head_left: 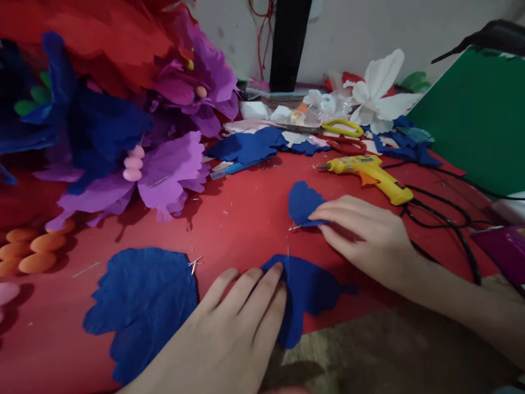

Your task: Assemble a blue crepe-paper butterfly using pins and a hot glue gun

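My right hand [369, 238] pinches a small scalloped blue petal [304, 201] between thumb and fingers, just over the red tabletop. Nearer to me, a blue cutout [318, 284] with a narrow tail lies flat near the table's front edge. On its left part rest the outstretched fingers of my left hand [233, 323]. A larger wrinkled blue cutout [151, 301] with jagged edges lies to the left, partly hidden by that hand. Thin whitish strands [195, 264] sit at its upper right corner.
A yellow glue gun [373, 171] lies beyond my right hand, its black cord [447, 219] looping rightward. Yellow-handled scissors [342, 128], a white flower [381, 96] and blue scraps line the back. Big purple flowers [172, 169] crowd the left. A green board [471, 120] leans at right.
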`<state>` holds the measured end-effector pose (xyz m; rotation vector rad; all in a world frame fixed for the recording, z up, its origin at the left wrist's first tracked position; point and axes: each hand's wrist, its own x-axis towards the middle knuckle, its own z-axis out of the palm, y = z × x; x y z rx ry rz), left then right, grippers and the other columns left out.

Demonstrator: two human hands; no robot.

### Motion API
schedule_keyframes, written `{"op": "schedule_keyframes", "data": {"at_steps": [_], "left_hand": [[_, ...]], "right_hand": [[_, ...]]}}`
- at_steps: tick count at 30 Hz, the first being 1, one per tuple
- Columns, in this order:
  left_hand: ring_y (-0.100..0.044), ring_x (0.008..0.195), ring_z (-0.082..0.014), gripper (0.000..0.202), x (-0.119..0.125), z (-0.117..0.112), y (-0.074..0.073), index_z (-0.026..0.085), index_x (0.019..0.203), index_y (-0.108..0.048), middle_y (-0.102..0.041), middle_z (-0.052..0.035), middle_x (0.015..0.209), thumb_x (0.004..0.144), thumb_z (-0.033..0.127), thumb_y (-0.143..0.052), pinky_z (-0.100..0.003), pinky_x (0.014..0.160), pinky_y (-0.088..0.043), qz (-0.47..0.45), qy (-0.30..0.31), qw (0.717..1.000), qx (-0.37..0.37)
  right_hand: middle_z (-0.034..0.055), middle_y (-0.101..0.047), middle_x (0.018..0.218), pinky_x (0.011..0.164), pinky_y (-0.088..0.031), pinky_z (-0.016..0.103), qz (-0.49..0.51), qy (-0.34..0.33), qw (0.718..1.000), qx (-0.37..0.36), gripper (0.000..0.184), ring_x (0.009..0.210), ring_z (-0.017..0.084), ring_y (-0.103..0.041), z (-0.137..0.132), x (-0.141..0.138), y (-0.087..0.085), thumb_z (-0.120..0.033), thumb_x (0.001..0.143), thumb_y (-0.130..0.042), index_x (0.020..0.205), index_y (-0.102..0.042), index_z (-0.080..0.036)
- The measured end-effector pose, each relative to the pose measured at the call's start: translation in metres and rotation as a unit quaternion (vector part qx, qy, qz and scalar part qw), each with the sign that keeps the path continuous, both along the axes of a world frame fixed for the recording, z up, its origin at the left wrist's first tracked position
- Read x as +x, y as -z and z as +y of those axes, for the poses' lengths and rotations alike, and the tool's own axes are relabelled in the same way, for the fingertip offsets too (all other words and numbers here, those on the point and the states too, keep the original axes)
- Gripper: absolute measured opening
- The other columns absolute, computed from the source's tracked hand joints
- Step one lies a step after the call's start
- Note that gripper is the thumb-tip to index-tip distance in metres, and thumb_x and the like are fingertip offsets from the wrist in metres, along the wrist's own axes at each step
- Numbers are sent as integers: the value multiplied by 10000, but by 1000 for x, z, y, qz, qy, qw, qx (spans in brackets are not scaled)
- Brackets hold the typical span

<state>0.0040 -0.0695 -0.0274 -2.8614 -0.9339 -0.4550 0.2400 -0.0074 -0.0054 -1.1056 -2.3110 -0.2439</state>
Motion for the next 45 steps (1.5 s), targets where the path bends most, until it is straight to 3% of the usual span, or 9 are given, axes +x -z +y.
{"op": "schedule_keyframes", "data": {"at_steps": [4, 8, 10, 15, 22, 28, 32, 35, 45], "left_hand": [[-620, 940, -264, 673, 4, 4, -14, 144, 1193, -649, -675, -117, 1215, 935, 621, -251, -373, 844, -471, 49, 9, 998, -34], [-629, 920, -245, 616, 8, 9, -30, 146, 1158, -666, -710, -99, 1138, 948, 592, -298, -352, 850, -463, 68, 29, 995, -60], [-628, 935, -233, 580, 8, 8, -32, 134, 1149, -658, -718, -84, 1110, 966, 551, -298, -338, 868, -442, 64, 35, 996, -58], [-584, 974, -210, 353, 9, 7, -30, 150, 1122, -625, -683, -49, 1156, 997, 325, -346, -341, 887, -388, 48, 12, 998, -35], [-537, 914, -212, 202, 8, 9, -29, 133, 1064, -605, -636, -57, 1142, 898, 217, -527, -339, 830, -394, 55, 25, 998, -32], [-546, 834, -206, 193, 6, 12, -37, 110, 1028, -616, -652, -68, 1065, 910, 113, -464, -323, 740, -443, 45, 62, 995, -70], [-558, 763, -190, 311, 4, 18, -41, 81, 997, -642, -673, -58, 881, 958, 65, -334, -300, 682, -467, 3, 113, 990, -84], [-566, 732, -187, 363, 2, 21, -40, 100, 934, -653, -678, -51, 850, 970, 73, -292, -305, 639, -469, -16, 107, 992, -59], [-571, 942, -177, 322, 6, 25, -33, 157, 942, -664, -699, -15, 989, 980, 97, -350, -308, 855, -433, -12, 82, 996, 31]], "right_hand": [[16, -733, 886, 783, -577, 295, 102, 24, 993, -62, 161, 841, 150, -691, -1, 0, -10, -116, 854, -530, 858, -657, -214], [22, -733, 979, 930, -534, 368, 69, -85, 991, -72, 228, 1031, 171, -651, -1, -1, -6, -82, 867, -490, 857, -681, -205], [37, -727, 1003, 895, -538, 378, 25, -108, 993, -52, 233, 1013, 187, -638, 0, -2, 0, -94, 877, -495, 838, -701, -194], [55, -703, 865, 698, -499, 335, -13, -104, 994, 14, 224, 802, 175, -591, 1, -3, 12, -155, 907, -498, 847, -712, -187], [67, -665, 792, 672, -473, 305, -2, -140, 989, 43, 154, 734, 153, -582, -4, -5, 13, -91, 894, -500, 878, -650, -123], [92, -685, 825, 771, -517, 310, -4, -134, 990, 48, 117, 776, 178, -631, -5, -3, 11, -62, 868, -529, 921, -623, -106], [87, -685, 800, 747, -519, 305, -2, -111, 992, 64, 106, 745, 177, -634, -5, -1, 6, -57, 851, -558, 899, -629, -120], [75, -691, 800, 722, -520, 279, -6, -103, 992, 76, 114, 741, 161, -636, -5, -1, 4, -49, 854, -555, 896, -627, -126], [56, -676, 831, 700, -512, 254, -56, -125, 987, 79, 284, 759, 128, -634, -8, 5, 19, -175, 989, -308, 921, -584, -163]]}}
